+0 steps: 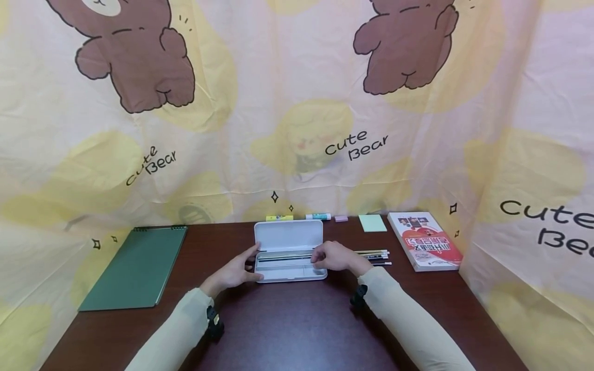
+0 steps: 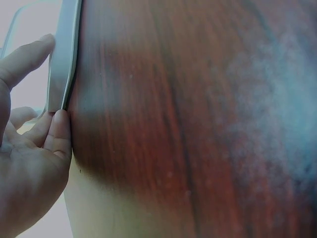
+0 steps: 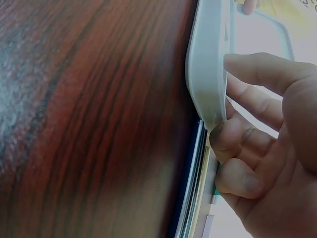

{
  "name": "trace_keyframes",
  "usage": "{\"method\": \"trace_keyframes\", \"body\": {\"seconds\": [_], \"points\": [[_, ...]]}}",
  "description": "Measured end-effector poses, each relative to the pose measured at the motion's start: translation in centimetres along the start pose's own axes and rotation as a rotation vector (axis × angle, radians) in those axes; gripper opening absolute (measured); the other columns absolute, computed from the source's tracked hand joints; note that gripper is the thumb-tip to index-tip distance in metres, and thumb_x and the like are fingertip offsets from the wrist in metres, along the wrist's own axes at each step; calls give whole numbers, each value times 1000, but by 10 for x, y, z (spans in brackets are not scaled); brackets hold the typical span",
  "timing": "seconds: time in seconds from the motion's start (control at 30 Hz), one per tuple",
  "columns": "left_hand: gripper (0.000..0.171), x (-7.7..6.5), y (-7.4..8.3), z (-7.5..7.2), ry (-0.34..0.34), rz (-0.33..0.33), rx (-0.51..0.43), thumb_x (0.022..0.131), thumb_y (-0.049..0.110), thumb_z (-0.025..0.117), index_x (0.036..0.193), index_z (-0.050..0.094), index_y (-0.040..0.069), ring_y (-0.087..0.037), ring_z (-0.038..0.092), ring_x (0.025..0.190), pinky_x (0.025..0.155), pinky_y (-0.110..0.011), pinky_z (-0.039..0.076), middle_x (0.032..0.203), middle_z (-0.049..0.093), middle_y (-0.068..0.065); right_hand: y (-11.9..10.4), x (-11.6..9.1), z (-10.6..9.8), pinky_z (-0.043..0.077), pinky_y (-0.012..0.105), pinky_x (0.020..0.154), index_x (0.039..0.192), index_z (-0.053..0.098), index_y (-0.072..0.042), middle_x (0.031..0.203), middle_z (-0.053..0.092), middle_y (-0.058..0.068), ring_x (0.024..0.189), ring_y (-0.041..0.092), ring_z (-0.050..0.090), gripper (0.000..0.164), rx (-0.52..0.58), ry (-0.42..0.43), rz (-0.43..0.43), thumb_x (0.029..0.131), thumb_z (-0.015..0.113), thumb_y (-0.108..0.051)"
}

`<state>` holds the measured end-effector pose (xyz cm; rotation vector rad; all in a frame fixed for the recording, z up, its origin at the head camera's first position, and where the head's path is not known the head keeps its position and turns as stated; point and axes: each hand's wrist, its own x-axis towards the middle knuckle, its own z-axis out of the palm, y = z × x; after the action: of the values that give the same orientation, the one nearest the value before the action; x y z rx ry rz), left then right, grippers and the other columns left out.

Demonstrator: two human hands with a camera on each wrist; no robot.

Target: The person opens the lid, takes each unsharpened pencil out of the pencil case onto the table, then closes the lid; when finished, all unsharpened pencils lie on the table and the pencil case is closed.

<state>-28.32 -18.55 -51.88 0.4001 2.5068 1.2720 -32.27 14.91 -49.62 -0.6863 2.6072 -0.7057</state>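
Note:
A white pencil case (image 1: 291,278) stands with its lid (image 1: 289,235) raised on the dark wooden table, and pencils (image 1: 283,256) lie lengthwise in its rear part. My left hand (image 1: 234,269) holds the case's left end between thumb and fingers; the left wrist view has its fingertips (image 2: 60,119) at the case's corner. Over the right end of the case is my right hand (image 1: 335,256), fingers bent and thumb at the rim. Its fingers cover the right ends of the pencils, so I cannot tell whether they pinch one. More pencils (image 1: 378,255) lie on the table behind this hand.
Behind the case, along the cloth wall, are a yellow box (image 1: 279,218), a glue stick (image 1: 318,217), a purple eraser (image 1: 341,219) and pale green sticky notes (image 1: 373,223). A thick book (image 1: 424,242) lies at right, a green spiral pad (image 1: 134,268) at left.

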Motion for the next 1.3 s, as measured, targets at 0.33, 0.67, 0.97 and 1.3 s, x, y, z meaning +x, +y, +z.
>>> {"method": "trace_keyframes", "body": {"seconds": [0.33, 0.67, 0.97, 1.3], "points": [[101, 0, -1, 2, 4, 9, -14, 82, 22, 84, 161, 21, 21, -29, 46, 134, 112, -48, 44, 150, 44, -17, -2, 0, 2, 51, 31, 77, 98, 76, -19, 87, 70, -9, 80, 12, 58, 8, -5, 8, -25, 90, 73, -20], [100, 0, -1, 1, 2, 6, -21, 82, 21, 83, 161, 21, 21, -30, 46, 135, 113, -51, 42, 150, 44, -17, -2, 1, 3, 51, 30, 75, 94, 77, -21, 84, 69, -11, 79, 11, 58, 6, -15, 44, -19, 90, 74, -17], [100, 1, -1, 0, -3, 10, 9, 83, 23, 82, 161, 19, 21, -29, 45, 136, 113, -49, 43, 151, 43, -16, -4, 0, 2, 51, 29, 72, 90, 77, -19, 80, 69, -11, 76, 11, 58, 5, -14, 91, -18, 88, 76, -14], [101, 2, -2, -1, 8, -17, 1, 82, 23, 84, 160, 21, 26, -27, 46, 133, 113, -48, 43, 150, 45, -14, 6, -7, -5, 51, 31, 77, 92, 79, -22, 88, 72, -12, 81, 11, 58, 8, -32, 143, -35, 88, 76, -16]]}}
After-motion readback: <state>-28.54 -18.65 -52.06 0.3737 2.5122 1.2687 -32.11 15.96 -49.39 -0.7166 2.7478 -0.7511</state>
